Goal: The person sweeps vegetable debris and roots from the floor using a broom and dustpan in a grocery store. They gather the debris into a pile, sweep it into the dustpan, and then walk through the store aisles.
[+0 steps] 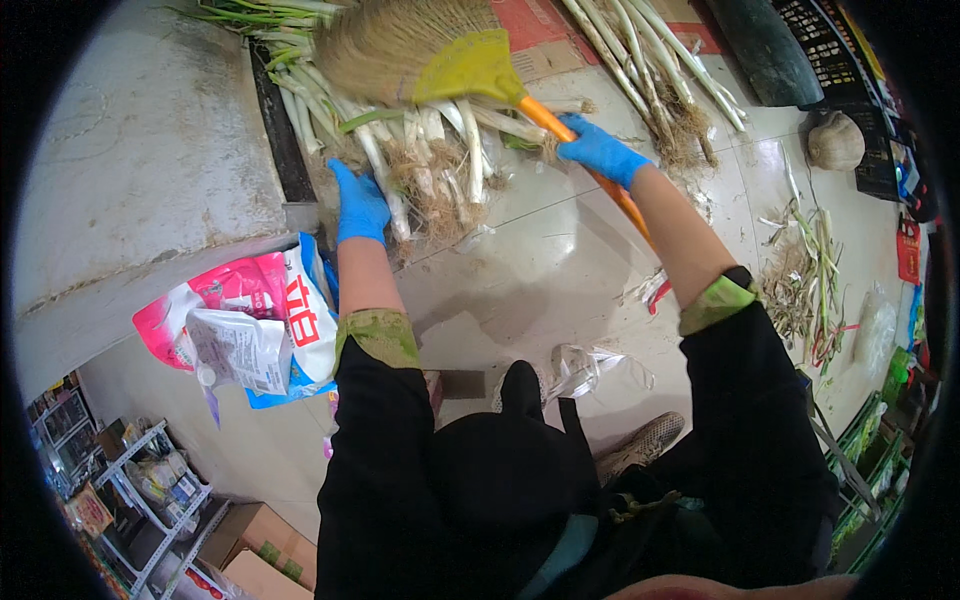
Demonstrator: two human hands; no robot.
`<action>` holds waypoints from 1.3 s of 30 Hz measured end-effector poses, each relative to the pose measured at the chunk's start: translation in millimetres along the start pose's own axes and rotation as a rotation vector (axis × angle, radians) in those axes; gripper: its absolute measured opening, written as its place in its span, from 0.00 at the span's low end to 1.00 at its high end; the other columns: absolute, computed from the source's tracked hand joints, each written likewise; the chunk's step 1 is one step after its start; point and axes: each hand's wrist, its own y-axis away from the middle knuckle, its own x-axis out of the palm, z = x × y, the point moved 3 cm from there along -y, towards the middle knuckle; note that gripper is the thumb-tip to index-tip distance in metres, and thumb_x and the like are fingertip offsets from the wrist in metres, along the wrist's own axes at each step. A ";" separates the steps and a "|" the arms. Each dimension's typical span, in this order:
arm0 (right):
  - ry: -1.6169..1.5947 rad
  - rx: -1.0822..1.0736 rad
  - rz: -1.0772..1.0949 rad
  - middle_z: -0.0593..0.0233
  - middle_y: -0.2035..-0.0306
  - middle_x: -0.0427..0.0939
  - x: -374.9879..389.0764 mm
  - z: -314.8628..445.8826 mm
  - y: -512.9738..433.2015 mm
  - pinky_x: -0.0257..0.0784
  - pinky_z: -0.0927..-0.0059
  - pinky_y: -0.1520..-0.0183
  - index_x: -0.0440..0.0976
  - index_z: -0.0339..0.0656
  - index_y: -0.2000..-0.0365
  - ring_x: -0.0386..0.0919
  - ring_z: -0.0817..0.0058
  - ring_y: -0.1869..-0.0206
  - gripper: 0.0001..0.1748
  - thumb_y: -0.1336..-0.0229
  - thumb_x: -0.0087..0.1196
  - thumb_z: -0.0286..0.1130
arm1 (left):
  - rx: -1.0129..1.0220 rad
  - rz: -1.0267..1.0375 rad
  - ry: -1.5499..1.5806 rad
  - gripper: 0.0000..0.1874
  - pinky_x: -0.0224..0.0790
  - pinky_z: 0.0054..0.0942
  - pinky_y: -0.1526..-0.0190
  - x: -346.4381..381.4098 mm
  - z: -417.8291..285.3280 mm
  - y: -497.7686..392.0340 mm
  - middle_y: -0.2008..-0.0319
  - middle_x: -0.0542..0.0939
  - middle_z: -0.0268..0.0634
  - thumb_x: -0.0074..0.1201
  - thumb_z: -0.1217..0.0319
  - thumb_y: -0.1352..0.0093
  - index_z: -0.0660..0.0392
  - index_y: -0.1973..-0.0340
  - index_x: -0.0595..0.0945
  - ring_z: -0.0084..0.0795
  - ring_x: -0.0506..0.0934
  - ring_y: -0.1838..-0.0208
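My right hand (604, 150), in a blue glove, grips the orange handle (541, 116) of a broom. The broom's yellow collar (469, 69) and blurred straw bristles (375, 52) lie over a pile of long green onions (427, 150), hiding part of it. Their white stalks and shaggy roots point towards me. Beside the pile's left stalks is my left hand (361, 204), also gloved in blue, with one digit held out. Its other fingers are partly hidden, so I cannot tell whether it holds a stalk.
Another bunch of green onions (652, 67) lies at upper right, near a dark winter melon (769, 52) and a black crate (874, 142). A pale concrete ledge (165, 135) borders the left, with detergent bags (300, 322) below it. Plastic strips (592, 371) lie by my shoes; trimmings (795, 285) litter the right.
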 end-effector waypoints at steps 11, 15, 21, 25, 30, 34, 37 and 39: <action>-0.043 0.002 0.199 0.61 0.64 0.75 69.7 53.5 -1.0 0.68 0.67 0.53 0.71 0.39 0.55 0.72 0.72 0.60 0.24 0.53 0.56 0.39 | -0.148 -0.141 0.084 0.36 0.51 0.46 0.36 13.4 37.5 3.3 0.33 0.59 0.42 0.34 0.42 0.30 0.48 0.33 0.58 0.44 0.62 0.35; 0.001 0.021 0.215 0.55 0.65 0.76 65.5 71.8 4.3 0.69 0.65 0.55 0.70 0.38 0.59 0.73 0.68 0.63 0.23 0.54 0.57 0.42 | -0.145 0.024 0.180 0.30 0.54 0.45 0.37 24.1 40.8 -3.9 0.34 0.60 0.42 0.37 0.50 0.28 0.48 0.33 0.59 0.45 0.63 0.36; 0.029 -0.004 0.258 0.59 0.65 0.76 62.0 95.1 15.6 0.69 0.68 0.53 0.70 0.37 0.57 0.74 0.71 0.62 0.24 0.54 0.57 0.38 | 0.002 0.074 0.379 0.31 0.55 0.46 0.38 59.9 57.0 7.0 0.34 0.59 0.45 0.36 0.50 0.27 0.50 0.33 0.58 0.47 0.62 0.35; 0.074 -0.034 0.202 0.59 0.65 0.77 56.9 107.2 20.7 0.69 0.68 0.54 0.70 0.36 0.56 0.74 0.71 0.63 0.24 0.53 0.57 0.39 | 0.104 0.104 0.478 0.31 0.56 0.47 0.38 86.3 54.4 20.8 0.33 0.58 0.46 0.36 0.50 0.27 0.51 0.33 0.58 0.49 0.61 0.35; -0.054 -0.044 0.239 0.58 0.63 0.78 43.2 123.6 46.7 0.69 0.67 0.52 0.68 0.34 0.52 0.75 0.70 0.61 0.27 0.51 0.56 0.39 | 0.188 0.182 0.589 0.31 0.58 0.49 0.39 106.7 43.0 26.0 0.33 0.58 0.49 0.36 0.50 0.27 0.53 0.33 0.57 0.51 0.60 0.34; -0.220 -0.045 0.111 0.63 0.66 0.77 -3.3 133.9 112.6 0.71 0.77 0.66 0.69 0.37 0.57 0.74 0.82 0.68 0.19 0.48 0.55 0.36 | 0.202 0.337 0.665 0.32 0.59 0.50 0.40 103.0 19.6 26.2 0.33 0.57 0.50 0.36 0.51 0.27 0.54 0.33 0.57 0.52 0.59 0.34; -0.185 0.125 0.148 0.70 0.63 0.76 -70.0 124.0 176.6 0.65 0.90 0.72 0.66 0.41 0.47 0.70 0.92 0.69 0.26 0.47 0.54 0.32 | 0.143 0.482 0.693 0.32 0.60 0.51 0.40 98.0 -7.0 25.9 0.33 0.56 0.51 0.36 0.51 0.27 0.55 0.33 0.57 0.54 0.58 0.33; -0.017 0.061 -0.032 0.76 0.65 0.72 -110.3 109.9 221.0 0.60 0.90 0.73 0.70 0.41 0.49 0.64 0.92 0.73 0.22 0.46 0.53 0.31 | 0.104 0.562 0.705 0.32 0.60 0.51 0.40 95.0 -27.4 26.9 0.33 0.56 0.52 0.36 0.51 0.27 0.56 0.33 0.57 0.54 0.58 0.33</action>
